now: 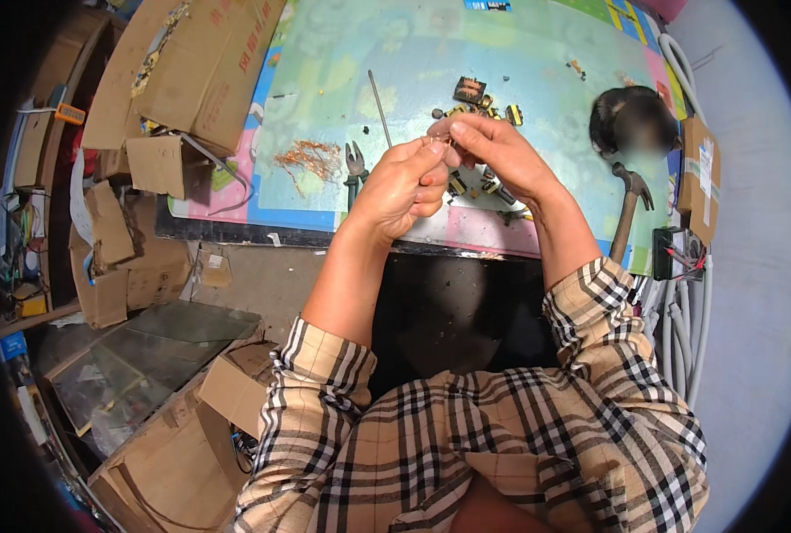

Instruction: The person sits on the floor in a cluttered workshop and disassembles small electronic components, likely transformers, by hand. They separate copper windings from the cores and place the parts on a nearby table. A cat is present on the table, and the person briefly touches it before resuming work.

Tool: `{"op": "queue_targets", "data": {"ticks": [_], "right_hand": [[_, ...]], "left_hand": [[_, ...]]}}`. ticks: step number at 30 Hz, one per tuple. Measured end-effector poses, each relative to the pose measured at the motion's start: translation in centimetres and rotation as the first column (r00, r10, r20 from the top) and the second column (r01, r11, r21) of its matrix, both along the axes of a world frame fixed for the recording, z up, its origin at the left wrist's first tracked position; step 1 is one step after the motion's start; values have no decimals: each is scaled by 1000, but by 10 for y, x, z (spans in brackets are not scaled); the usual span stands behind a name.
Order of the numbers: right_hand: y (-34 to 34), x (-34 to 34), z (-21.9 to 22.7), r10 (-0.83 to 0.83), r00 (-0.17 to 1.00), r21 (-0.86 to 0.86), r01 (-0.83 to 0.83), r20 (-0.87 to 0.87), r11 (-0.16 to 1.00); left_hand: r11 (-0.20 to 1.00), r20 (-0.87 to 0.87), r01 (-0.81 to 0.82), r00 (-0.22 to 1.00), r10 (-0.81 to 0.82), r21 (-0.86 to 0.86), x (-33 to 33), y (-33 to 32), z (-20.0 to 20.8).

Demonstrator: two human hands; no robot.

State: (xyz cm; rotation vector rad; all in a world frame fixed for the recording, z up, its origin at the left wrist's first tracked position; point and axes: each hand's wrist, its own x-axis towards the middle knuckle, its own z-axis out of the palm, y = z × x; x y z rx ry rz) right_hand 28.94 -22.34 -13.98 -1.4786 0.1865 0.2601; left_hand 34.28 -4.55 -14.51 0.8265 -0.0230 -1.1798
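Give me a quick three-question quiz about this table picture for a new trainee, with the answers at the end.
1. True or false: the hammer lies to the right of the right hand.
2. Which tool shows between the copper-coloured wires and the left hand? A) saw B) pliers C) hammer
3. Fill the gap: the large box at the picture's upper left is made of ____.

Key: 1 true; 2 B; 3 cardboard.
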Motion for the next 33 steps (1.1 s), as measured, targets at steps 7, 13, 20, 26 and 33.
{"op": "queue_targets", "data": {"ticks": [7,13,20,26,33], "right_hand": [[2,-25,1,118,987,-148,-101,111,984],[-1,-40,1,184,960,-150,-154,212,977],[-4,-48,-8,-2,990,-106,17,142,994],[-1,-55,-14,-129,991,-73,128,-19,989],[-10,-55,-50,-120,898,261,247,-422,933]], "left_hand": [[988,-199,129,969,-144,-87,-14,11,-7],[869,-298,285,857,-420,-405,-21,13,-22],[975,-62,212,976,-208,70,-39,2,-3],[666,743,-330,273,-611,669,-75,-20,12],[693,757,-470,-76,-649,547,-90,-21,-20]]}}
